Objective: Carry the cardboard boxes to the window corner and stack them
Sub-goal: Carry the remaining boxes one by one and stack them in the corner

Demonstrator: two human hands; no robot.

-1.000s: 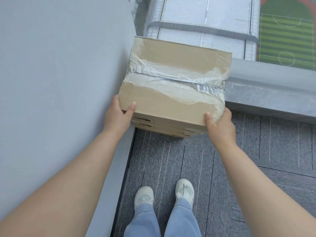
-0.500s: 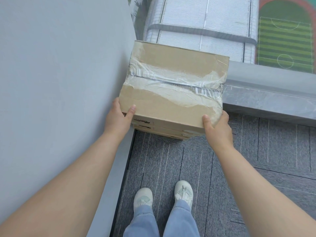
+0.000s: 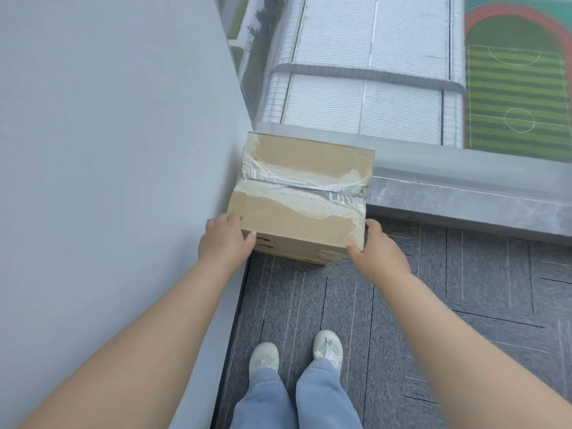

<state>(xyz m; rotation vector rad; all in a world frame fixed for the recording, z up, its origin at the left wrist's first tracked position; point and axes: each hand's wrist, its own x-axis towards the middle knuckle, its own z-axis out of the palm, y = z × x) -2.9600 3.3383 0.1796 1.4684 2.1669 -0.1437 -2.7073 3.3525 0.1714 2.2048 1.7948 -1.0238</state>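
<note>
Cardboard box [image 3: 301,196], taped across its top, now sits lower than a second ago, in the window corner against the wall [image 3: 108,150] and sill [image 3: 464,199], on other boxes. Left hand [image 3: 224,241] and right hand [image 3: 376,252] grip its near corners.

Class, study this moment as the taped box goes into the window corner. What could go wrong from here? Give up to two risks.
1. The left hand sits between the top box and the wall; pushing further could pinch it.
2. The box underneath shows only as a thin edge, so alignment is hard to judge; an offset stack might slip toward the carpet.
</note>
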